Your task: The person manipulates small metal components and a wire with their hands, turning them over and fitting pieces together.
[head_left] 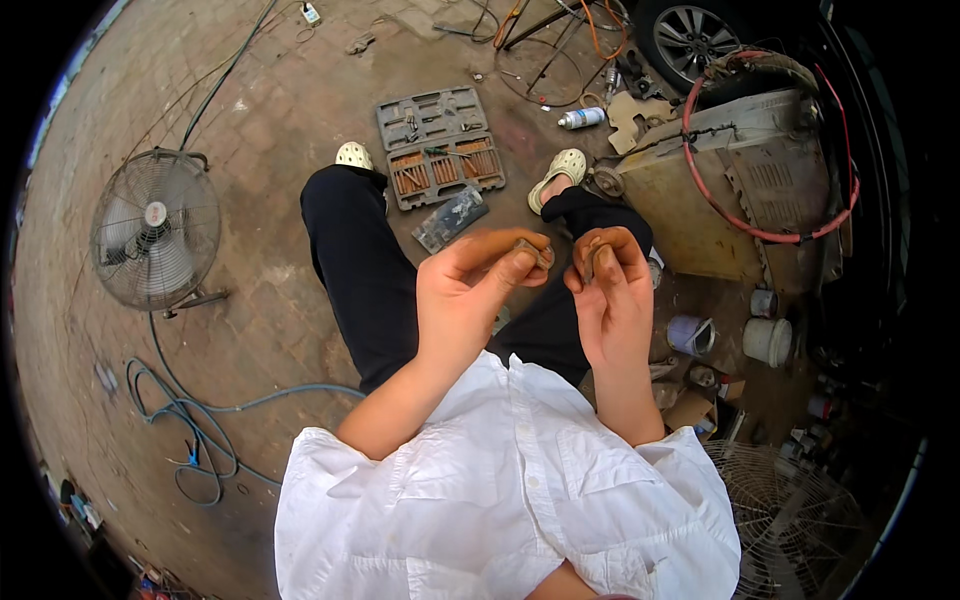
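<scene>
So the biggest thing around is the stained paved floor (pixel 270 330), with clutter all over it. Going by a clock face on the middle of the view, a big tan metal panel (pixel 690 245) sits at 2 o'clock with a red hose (pixel 790 238) looped over it, and there's a car wheel (pixel 693 42) at 1. A round cage fan (pixel 156 230) stands between 9 and 10, and a tangle of blue hose (pixel 205 408) sprawls at 8. Up between 11 and 12 there's an open grey tool case (pixel 487 137) with rows of copper-coloured rods in its near half. Couple of buckets over at 3, the white one (pixel 766 342) further out than the purplish one (pixel 690 336). A dusty dark block (pixel 450 220) lies at 11, just below the case, and a spray can (pixel 581 118) is on its side at 1. Now the hands: the left hand (pixel 462 288) is near the centre, thumb and forefinger pinched on a small grey-brown piece (pixel 528 250) at 1 o'clock. The right hand (pixel 610 288) is at 3, well clear of the left, fingertips closed around another small brownish piece (pixel 598 258) at 2. Can't tell what either bit is, the fingers cover too much.
</scene>
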The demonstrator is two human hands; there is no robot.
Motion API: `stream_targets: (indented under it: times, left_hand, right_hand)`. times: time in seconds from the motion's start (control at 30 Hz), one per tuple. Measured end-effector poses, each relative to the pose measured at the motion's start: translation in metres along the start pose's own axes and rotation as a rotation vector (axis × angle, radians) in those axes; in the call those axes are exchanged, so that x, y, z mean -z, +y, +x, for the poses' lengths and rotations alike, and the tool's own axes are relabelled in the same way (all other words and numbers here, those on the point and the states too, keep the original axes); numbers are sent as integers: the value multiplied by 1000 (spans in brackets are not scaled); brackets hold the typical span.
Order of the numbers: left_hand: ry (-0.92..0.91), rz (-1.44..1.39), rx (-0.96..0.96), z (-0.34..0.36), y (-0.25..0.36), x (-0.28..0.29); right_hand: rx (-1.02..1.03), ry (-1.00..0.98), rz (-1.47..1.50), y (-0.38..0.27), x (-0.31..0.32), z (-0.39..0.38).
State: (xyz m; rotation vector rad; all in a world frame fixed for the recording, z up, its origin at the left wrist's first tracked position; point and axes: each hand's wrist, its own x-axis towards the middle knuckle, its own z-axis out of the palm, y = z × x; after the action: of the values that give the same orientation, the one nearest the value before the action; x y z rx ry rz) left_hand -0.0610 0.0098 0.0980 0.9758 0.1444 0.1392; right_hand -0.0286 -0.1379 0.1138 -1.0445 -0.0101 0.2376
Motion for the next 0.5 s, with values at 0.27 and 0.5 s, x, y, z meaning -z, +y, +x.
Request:
stream_targets:
  times: [0.27, 0.5]
  left_hand:
    - [-63, -19, 140, -1, -2, -1]
    - [-61, 705, -381, -4, -2, -11]
  right_hand:
    - [-155, -91, 213, 9, 14, 1]
    - [116, 36, -317, 8, 8, -7]
